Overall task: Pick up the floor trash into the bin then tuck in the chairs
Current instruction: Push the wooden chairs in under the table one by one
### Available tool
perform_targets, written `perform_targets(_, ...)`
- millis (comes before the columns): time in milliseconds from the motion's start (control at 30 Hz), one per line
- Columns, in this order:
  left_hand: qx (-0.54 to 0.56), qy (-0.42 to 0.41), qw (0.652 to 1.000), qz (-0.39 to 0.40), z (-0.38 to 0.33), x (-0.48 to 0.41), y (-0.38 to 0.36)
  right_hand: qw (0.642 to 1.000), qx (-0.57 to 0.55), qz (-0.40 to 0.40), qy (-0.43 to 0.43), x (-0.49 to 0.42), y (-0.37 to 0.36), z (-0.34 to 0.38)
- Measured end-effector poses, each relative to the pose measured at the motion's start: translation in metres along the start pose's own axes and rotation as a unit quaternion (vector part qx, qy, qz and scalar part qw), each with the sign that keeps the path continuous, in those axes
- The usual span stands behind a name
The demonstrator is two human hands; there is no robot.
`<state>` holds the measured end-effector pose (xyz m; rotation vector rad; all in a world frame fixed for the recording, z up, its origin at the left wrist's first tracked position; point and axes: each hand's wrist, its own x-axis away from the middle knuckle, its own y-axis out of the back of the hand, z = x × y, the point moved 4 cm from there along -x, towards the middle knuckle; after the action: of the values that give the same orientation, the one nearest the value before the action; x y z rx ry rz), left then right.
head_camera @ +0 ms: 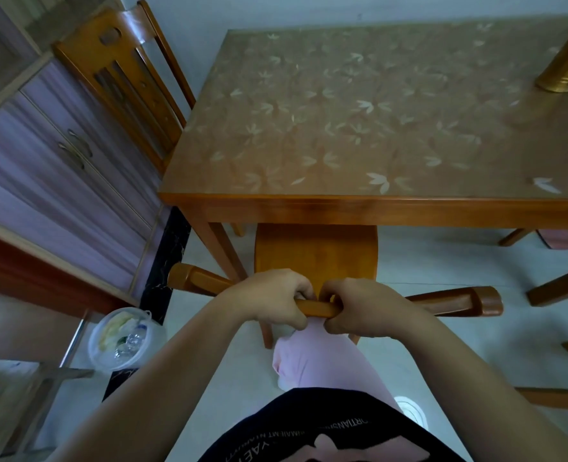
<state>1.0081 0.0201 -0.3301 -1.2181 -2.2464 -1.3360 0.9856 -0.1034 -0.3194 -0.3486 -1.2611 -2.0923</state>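
1. Nearest the camera, a black printed shirt [309, 428] and pink trousers [319, 355] fill the lower edge; both bare forearms reach forward from the bottom corners.
2. The left hand [269, 298] and right hand [359, 311] sit side by side, almost touching. Each has its fingers curled round the top rail [314, 308] of a wooden chair [316, 255].
3. That chair faces the table [376, 208]. The front of its seat lies beneath the table's near edge, while the rear of the seat and the backrest stand outside it.
4. On the floor to the person's left stands a round bin [92, 345] lined with a clear bag. It holds crushed plastic bottles and pale wrappers.
5. The table top carries a leaf-patterned cover, and a golden cylinder [566, 65] stands near its far right corner.
6. A second chair [119, 71] stands at the table's left end, beside a cabinet [59, 145] with lilac doors.
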Motion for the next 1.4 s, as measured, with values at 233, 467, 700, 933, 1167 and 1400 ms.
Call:
perform_targets(233, -0.033, 0.022, 0.998, -0.043, 0.004, 0.007, -0.004, 0.998, 0.039, -0.039, 0.015, 0.001, -0.005, 0.001)
perform_targets(467, -0.007, 0.031, 0.997, -0.071, 0.006, 0.010, -0.005, 0.985, 0.086, -0.146, 0.030, 0.015, -0.004, -0.010)
perform_targets(700, -0.033, 0.016, 0.993, -0.110, 0.000, 0.013, -0.007, 0.972, 0.058, -0.222, 0.038, 0.033, -0.003, -0.028)
perform_targets(933, -0.022, 0.011, 0.989, -0.146, -0.014, 0.013, -0.004, 0.973, 0.078, -0.212, 0.034, 0.038, 0.004, -0.030)
perform_targets(1167, -0.033, 0.015, 0.987, -0.155, -0.017, 0.012, -0.009, 0.973, 0.031, -0.223, 0.039, 0.053, 0.018, -0.025)
perform_targets(1400, -0.048, 0.030, 0.987, -0.148, -0.015, 0.011, -0.010, 0.947, 0.020, -0.308, 0.090, 0.065, 0.072, 0.004)
